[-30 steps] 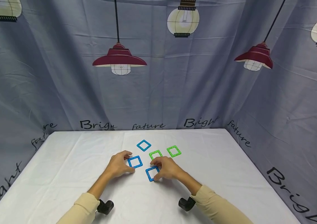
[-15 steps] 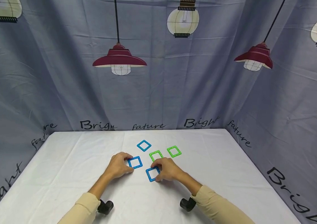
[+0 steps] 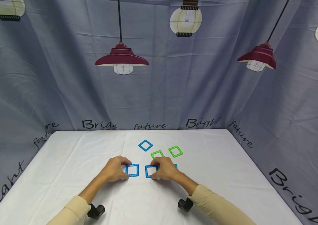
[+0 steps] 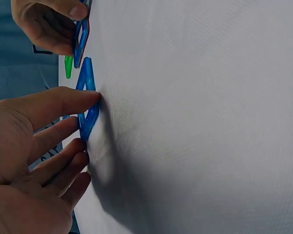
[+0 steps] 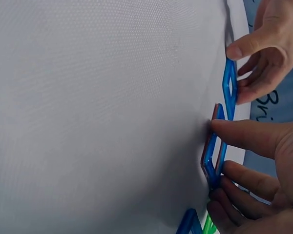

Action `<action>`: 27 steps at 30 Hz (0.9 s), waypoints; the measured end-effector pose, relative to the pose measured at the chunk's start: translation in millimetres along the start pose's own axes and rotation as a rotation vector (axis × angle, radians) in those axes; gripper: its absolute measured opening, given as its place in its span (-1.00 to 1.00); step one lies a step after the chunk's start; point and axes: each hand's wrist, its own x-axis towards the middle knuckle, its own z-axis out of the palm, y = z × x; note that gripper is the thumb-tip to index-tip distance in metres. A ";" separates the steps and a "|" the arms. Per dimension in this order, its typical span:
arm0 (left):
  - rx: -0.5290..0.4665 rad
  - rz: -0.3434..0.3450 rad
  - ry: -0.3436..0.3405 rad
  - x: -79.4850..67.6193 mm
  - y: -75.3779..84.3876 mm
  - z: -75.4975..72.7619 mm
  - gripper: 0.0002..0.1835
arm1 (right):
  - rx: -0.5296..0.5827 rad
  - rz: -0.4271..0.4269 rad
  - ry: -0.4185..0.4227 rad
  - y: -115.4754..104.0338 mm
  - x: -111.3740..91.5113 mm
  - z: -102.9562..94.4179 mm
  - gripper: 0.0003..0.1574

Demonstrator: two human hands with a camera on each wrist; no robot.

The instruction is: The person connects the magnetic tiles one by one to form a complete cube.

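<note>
Near the middle of the white table (image 3: 49, 175), two blue square frames now sit level with each other, a small gap between them. The left hand (image 3: 115, 169) pinches the left blue frame (image 3: 137, 170) by its left side, thumb on the near edge and fingers on the far one; that frame has come nearer and straightened from its earlier tilt. The right hand (image 3: 165, 168) pinches the right blue frame (image 3: 146, 172), which is also squarer than before and slightly farther off. Just right of that hand a partly hidden blue piece (image 3: 176, 166) shows, unseen in the earlier frame. Beyond, the far blue frame (image 3: 149, 148), the right green frame (image 3: 178, 155) and the partly covered green frame (image 3: 156, 152) lie much as they did.
</note>
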 end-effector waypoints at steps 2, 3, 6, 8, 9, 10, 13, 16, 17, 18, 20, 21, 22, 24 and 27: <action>-0.003 0.003 -0.007 -2.2 -0.4 -0.7 -0.49 | 0.002 0.006 0.004 -1.8 1.8 2.4 -0.41; -0.005 0.005 -0.009 -3.1 -0.2 -1.1 -0.49 | 0.001 0.009 0.007 -2.7 2.5 3.6 -0.41; -0.009 0.012 -0.006 -4.6 -0.1 -1.5 -0.49 | 0.001 0.023 0.010 -5.7 4.5 6.2 -0.40; -0.012 0.013 -0.005 -5.1 0.0 -1.7 -0.49 | 0.003 0.021 0.007 -7.4 5.9 7.3 -0.39; -0.012 0.014 -0.007 -5.2 0.0 -1.8 -0.50 | 0.000 0.017 0.006 -8.3 6.6 7.6 -0.39; -0.013 0.014 -0.008 -5.3 0.0 -1.9 -0.50 | 0.002 0.015 0.003 -9.0 7.3 8.0 -0.40; -0.015 0.013 -0.011 -5.4 0.0 -2.4 -0.51 | 0.001 0.002 -0.003 -10.1 9.5 9.5 -0.40; -0.018 0.011 -0.013 -4.7 -0.3 -2.8 -0.51 | -0.003 -0.002 -0.006 -10.6 11.0 11.6 -0.41; -0.019 0.010 -0.013 -4.4 -0.4 -2.9 -0.51 | -0.005 -0.003 -0.006 -11.0 11.5 12.2 -0.41; -0.020 0.009 -0.013 -4.2 -0.4 -3.0 -0.51 | -0.005 -0.004 -0.007 -11.5 11.9 12.8 -0.41; -0.016 0.010 -0.014 -3.8 -0.3 -3.4 -0.51 | -0.004 -0.004 -0.011 -12.8 12.6 13.7 -0.41; -0.015 0.008 -0.015 -3.7 0.1 -3.7 -0.51 | 0.000 -0.003 -0.013 -13.4 12.8 14.0 -0.41; -0.014 0.007 -0.016 -3.8 0.6 -3.9 -0.51 | 0.000 0.000 -0.015 -13.9 12.9 14.3 -0.40; -0.009 0.007 -0.019 -3.5 1.0 -3.6 -0.51 | 0.002 0.005 -0.018 -14.8 12.8 14.5 -0.40; -0.008 0.004 -0.027 -4.0 2.1 -3.6 -0.51 | 0.003 0.011 -0.021 -15.2 11.8 13.8 -0.40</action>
